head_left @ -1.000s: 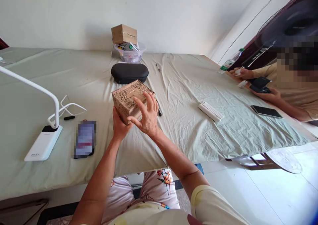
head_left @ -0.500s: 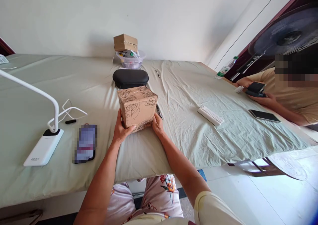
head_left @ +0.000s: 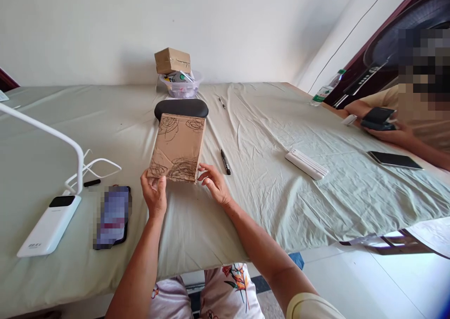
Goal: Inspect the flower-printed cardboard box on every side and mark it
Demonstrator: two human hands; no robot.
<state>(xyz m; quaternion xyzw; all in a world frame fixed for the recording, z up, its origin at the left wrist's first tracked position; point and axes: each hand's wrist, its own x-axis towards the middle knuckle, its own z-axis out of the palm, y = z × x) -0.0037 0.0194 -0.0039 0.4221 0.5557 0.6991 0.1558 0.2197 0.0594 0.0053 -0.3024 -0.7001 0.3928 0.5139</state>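
A brown cardboard box (head_left: 181, 143) with black scribbled loops on its faces is tilted up in front of me, one broad face toward me. My left hand (head_left: 154, 192) grips its lower left corner, thumb on the near face and fingers behind. At the lower right edge is my right hand (head_left: 214, 183), fingers apart and bent, the tips at or lightly touching the box side. To the right of the box, a black marker (head_left: 225, 162) lies on the cloth. A black zip case (head_left: 181, 107) sits directly behind the box, partly hidden by it.
On the left stand a white lamp base (head_left: 49, 225), a small black cap (head_left: 92, 183) and a phone (head_left: 114, 216). Farther back are a plastic basket (head_left: 183, 90) under another carton (head_left: 172, 61), and a pen (head_left: 221, 102). A white power bank (head_left: 306, 164), a dark phone (head_left: 395, 160) and a bottle (head_left: 326, 89) lie right, near a seated person's hand (head_left: 390, 133).
The box has turned so a broad scribbled face points toward me, and it has shifted left. My right hand has loosened from its side, and the marker is now fully visible.
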